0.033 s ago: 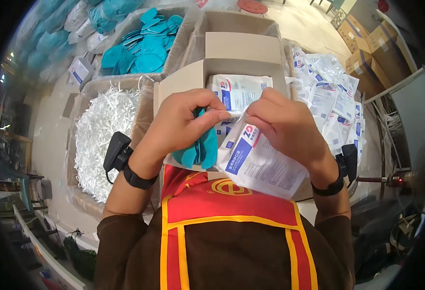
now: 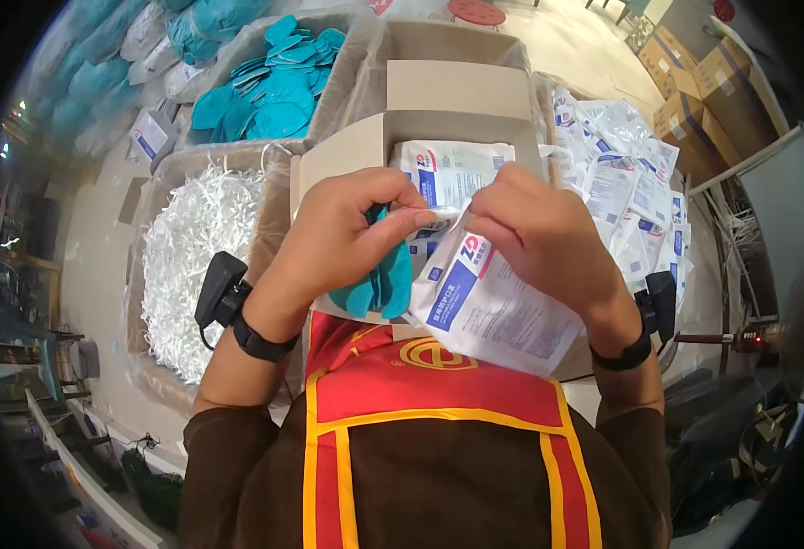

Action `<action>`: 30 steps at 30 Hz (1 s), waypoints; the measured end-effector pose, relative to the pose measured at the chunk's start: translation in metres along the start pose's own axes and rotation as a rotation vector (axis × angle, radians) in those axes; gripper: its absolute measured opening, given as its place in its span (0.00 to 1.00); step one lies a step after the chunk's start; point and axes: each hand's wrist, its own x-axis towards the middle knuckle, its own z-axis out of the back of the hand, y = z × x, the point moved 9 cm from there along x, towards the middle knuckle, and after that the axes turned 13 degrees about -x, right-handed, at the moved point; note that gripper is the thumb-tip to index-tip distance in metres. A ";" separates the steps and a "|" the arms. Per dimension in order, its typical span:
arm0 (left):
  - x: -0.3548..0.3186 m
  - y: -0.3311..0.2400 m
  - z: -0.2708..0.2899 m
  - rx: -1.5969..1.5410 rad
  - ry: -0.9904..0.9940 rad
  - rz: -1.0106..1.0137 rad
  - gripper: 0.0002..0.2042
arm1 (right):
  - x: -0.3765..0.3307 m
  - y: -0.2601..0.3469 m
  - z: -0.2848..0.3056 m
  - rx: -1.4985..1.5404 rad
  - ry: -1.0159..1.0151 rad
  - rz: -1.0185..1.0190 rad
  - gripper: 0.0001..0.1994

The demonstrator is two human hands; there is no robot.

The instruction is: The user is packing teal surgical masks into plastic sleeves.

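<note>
My left hand [image 2: 352, 224] is closed, with folded teal masks [image 2: 385, 284] tucked under its fingers. Its thumb and forefinger also pinch the upper left edge of a white printed pouch [image 2: 498, 311]. On the pouch's top edge, my right hand [image 2: 544, 242] grips with thumb and fingers pressed together. The pouch hangs tilted between both hands, above my red apron [image 2: 439, 398]. Behind the hands, an open cardboard box [image 2: 461, 126] contains similar white pouches [image 2: 457, 169], partly hidden by my hands.
At the left is a lined carton of white strips [image 2: 201, 265]. Teal masks [image 2: 278, 91] fill another carton behind it. To the right lies a heap of packaged pouches [image 2: 626, 183], with stacked brown cartons [image 2: 718, 96] farther back. Bagged teal goods [image 2: 100, 73] pile up at the far left.
</note>
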 end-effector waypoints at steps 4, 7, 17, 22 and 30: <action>-0.003 -0.016 -0.008 -0.017 -0.029 -0.001 0.05 | 0.001 0.002 0.002 0.036 -0.058 -0.037 0.03; -0.005 -0.008 0.001 -0.112 -0.134 0.100 0.05 | 0.001 0.013 -0.002 -0.007 0.026 0.060 0.05; -0.005 0.072 0.018 -0.604 -0.330 0.352 0.07 | -0.025 0.066 0.024 -0.005 0.021 0.250 0.07; 0.003 0.095 0.033 -0.382 -0.308 0.323 0.07 | -0.034 0.059 0.039 0.156 -0.023 0.171 0.06; -0.013 -0.003 0.031 0.205 -0.080 0.030 0.13 | -0.036 0.008 0.029 0.097 -0.171 -0.063 0.06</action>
